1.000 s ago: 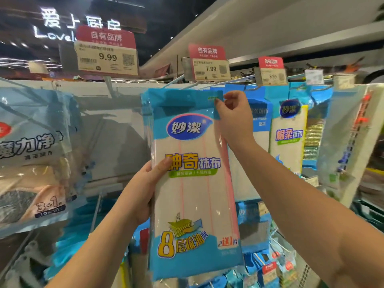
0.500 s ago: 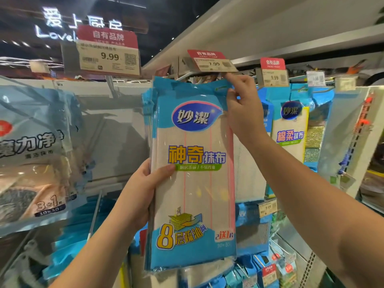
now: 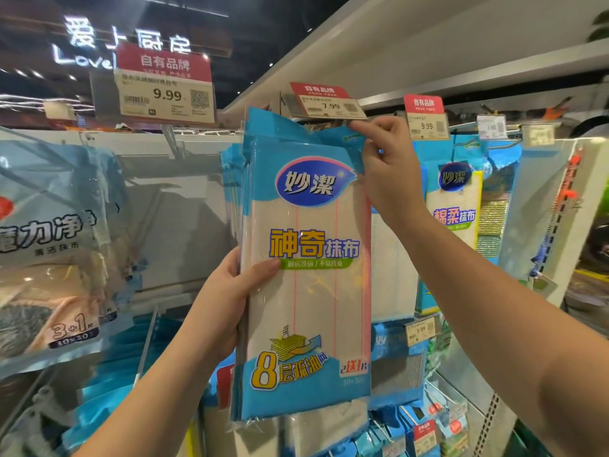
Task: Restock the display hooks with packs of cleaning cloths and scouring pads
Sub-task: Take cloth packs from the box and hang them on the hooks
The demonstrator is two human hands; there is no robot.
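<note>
A stack of blue-and-white cleaning-cloth packs point(image 3: 306, 272) is held upright in front of the display rack, its top edge raised to just beneath the 7.99 price tag point(image 3: 326, 102), which is tipped up toward horizontal. The stack comprises several identical packs, their edges fanned slightly along its left side; the front pack bears a blue oval logo, yellow lettering at mid-height and a large "8" near its lower edge.

The left hand point(image 3: 230, 291) grips the stack at its left edge, about mid-height, thumb pressed across the front face and the fingers wrapped behind, out of sight. The right hand point(image 3: 389, 173) pinches the upper right corner of the stack between thumb and curled fingers, while its extended forefinger touches the underside of the 7.99 tag. The hook itself cannot be made out behind the packs and the tag.

To the right hang further cloth packs point(image 3: 456, 206) under a 9.99 tag point(image 3: 426, 118), with scouring pads point(image 3: 492, 222) just beside them. A second, larger 9.99 tag point(image 3: 166, 89) stands at upper left. Near the left edge of the rack hangs a clear-fronted pack marked "3+1" point(image 3: 49, 255). Lower rows hold more blue packs point(image 3: 395, 374).
</note>
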